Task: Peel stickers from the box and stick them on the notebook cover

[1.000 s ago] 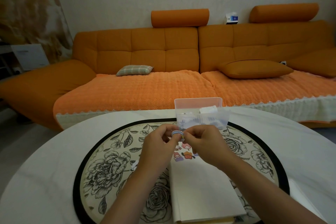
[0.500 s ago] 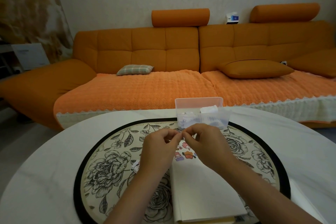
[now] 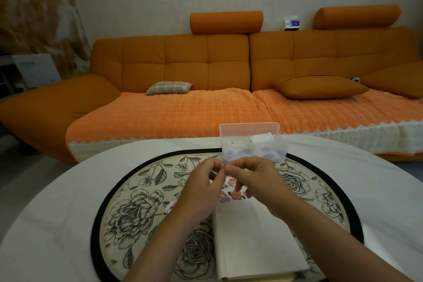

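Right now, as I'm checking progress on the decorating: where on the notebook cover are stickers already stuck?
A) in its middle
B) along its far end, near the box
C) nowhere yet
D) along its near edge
B: the colourful stickers sit in a cluster at the far end of the notebook, toward the box; the rest of the cover shows plain.

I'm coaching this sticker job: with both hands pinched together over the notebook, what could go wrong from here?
The left hand and right hand pinch one tiny, mostly hidden sticker; it may fold or cling to a finger. Stickers already crowd the notebook's far end just below, so the new one may overlap them. The box stands close behind and could get bumped.
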The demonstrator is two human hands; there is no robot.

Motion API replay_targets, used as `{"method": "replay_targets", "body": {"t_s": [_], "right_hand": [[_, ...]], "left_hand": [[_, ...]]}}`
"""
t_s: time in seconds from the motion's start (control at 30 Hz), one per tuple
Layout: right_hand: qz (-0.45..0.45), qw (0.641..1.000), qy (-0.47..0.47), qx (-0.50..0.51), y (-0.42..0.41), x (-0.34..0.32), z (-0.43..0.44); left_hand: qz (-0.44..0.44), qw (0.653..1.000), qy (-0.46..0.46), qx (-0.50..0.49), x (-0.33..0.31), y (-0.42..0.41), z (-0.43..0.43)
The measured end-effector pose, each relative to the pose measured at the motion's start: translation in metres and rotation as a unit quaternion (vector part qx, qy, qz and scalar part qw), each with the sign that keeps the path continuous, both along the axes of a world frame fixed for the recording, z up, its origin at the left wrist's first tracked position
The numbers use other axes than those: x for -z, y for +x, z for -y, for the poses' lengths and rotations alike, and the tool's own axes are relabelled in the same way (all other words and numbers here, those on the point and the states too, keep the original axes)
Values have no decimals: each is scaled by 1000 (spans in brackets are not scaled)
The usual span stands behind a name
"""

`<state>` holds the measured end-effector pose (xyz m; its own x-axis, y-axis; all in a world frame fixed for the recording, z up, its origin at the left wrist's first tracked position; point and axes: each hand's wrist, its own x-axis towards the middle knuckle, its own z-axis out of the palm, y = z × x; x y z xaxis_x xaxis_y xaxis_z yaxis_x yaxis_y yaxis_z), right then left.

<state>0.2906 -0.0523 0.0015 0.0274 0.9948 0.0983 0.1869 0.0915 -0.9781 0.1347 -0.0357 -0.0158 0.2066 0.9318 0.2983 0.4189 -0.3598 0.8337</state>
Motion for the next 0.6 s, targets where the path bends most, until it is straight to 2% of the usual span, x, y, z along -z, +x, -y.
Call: {"method": "replay_targets", "body": {"t_s": [0.13, 0.4, 0.6], "right_hand": [[-5, 1000, -9, 13, 0, 4, -3], [60, 997, 11, 45, -1, 9, -6], [122, 981, 77, 132, 6, 5, -23]], "left_hand": [[-13, 1000, -7, 9, 0, -2, 1], [-131, 988, 50, -65, -3, -17, -4], [-134, 982, 27, -128, -6, -33, -11]]}}
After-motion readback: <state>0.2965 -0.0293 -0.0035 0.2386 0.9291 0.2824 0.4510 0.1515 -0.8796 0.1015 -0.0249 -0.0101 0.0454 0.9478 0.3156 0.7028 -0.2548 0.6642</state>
